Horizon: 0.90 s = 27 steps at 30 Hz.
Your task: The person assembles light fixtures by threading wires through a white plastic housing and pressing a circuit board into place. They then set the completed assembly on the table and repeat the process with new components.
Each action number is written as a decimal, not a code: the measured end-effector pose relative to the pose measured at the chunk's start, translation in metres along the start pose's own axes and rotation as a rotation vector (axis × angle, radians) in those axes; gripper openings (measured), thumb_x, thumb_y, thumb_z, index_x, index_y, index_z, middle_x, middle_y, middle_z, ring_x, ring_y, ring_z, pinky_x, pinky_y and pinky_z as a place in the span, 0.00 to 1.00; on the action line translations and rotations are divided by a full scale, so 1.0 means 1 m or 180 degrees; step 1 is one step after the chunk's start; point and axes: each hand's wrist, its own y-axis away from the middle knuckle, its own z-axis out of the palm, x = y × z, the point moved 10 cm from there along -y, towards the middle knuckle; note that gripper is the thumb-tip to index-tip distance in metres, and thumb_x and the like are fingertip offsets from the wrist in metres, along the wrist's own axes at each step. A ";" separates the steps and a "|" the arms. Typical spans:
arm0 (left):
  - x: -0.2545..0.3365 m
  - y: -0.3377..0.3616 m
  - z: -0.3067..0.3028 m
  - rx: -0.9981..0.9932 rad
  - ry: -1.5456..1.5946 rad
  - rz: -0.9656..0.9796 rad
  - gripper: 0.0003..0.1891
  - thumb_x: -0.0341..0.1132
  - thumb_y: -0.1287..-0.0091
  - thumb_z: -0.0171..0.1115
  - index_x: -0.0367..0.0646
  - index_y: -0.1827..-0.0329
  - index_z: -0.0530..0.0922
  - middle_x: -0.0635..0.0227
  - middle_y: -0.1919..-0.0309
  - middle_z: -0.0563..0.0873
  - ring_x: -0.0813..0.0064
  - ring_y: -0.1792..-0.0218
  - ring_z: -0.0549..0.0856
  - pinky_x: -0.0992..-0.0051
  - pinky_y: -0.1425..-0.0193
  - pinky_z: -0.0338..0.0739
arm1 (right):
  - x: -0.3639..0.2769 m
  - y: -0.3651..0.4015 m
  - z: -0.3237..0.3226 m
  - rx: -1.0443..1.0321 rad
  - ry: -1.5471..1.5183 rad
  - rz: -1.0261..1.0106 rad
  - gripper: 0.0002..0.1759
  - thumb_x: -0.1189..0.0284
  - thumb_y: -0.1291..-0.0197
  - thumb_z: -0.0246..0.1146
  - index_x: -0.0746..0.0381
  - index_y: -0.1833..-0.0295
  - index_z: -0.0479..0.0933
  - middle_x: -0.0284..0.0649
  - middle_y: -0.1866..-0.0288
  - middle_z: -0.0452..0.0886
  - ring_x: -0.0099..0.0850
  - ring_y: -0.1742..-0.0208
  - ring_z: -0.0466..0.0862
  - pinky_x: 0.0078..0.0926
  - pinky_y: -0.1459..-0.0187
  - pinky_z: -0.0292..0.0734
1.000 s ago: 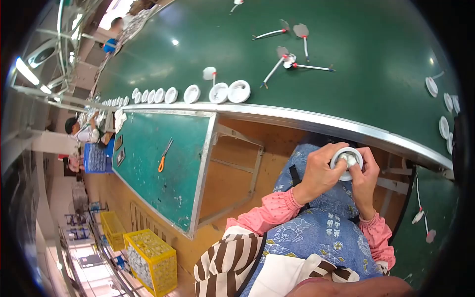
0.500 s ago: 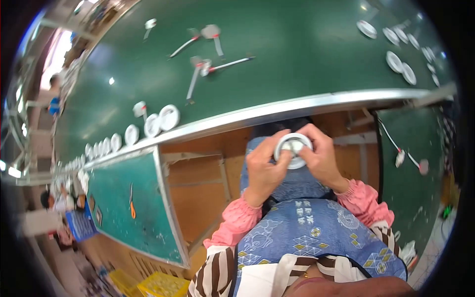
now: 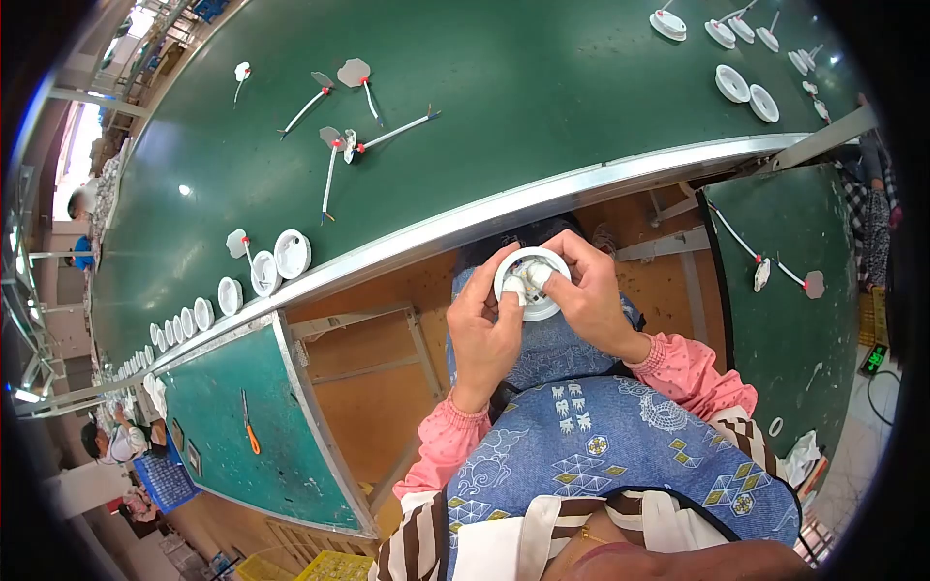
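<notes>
Above my lap, my left hand [image 3: 484, 320] and my right hand [image 3: 589, 295] grip a round white lamp housing [image 3: 544, 314] from both sides. Its open face points up at me. Both thumbs, with white coverings on their tips, press inside the ring. Small parts show around the thumbs, but I cannot make them out. My fingers wrap the outer rim, and their tips are partly hidden beneath it.
Across the green bench [image 3: 465, 136] lie several grey discs with white cables [image 3: 392, 135]. White round housings [image 3: 293, 254] line its front edge. Orange-handled scissors [image 3: 252, 431] lie on the left side table; two cabled parts [image 3: 762, 274] lie on the right one. A co-worker [image 3: 121, 436] sits far left.
The whole view has shifted, so bench items appear further left. Both hands still hold the housing; the thumbs now sit a little apart inside it, showing more of its interior.
</notes>
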 end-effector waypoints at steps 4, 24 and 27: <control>0.004 -0.001 -0.003 0.0185 -0.0229 0.0146 0.18 0.20 0.33 0.57 0.34 0.41 0.84 0.62 0.53 0.88 0.78 0.56 0.86 0.79 0.53 0.80 | -0.006 0.001 0.004 -0.0029 0.0093 -0.0118 0.06 0.82 0.35 0.62 0.69 0.53 0.77 0.34 0.62 0.83 0.16 0.61 0.81 0.18 0.61 0.77; 0.005 0.004 -0.004 0.0195 -0.0393 0.0117 0.24 0.23 0.35 0.55 0.34 0.33 0.77 0.60 0.49 0.82 0.72 0.50 0.83 0.73 0.49 0.79 | -0.012 0.000 0.005 0.0236 0.0148 -0.0296 0.08 0.80 0.38 0.61 0.71 0.54 0.77 0.40 0.60 0.86 0.21 0.60 0.85 0.24 0.58 0.81; 0.019 0.007 -0.003 0.0211 -0.0808 0.0508 0.23 0.22 0.34 0.55 0.33 0.34 0.77 0.61 0.51 0.83 0.71 0.52 0.84 0.73 0.48 0.79 | -0.018 -0.001 0.007 0.0139 0.0300 -0.0297 0.08 0.80 0.37 0.61 0.70 0.53 0.77 0.40 0.61 0.86 0.21 0.60 0.85 0.23 0.59 0.81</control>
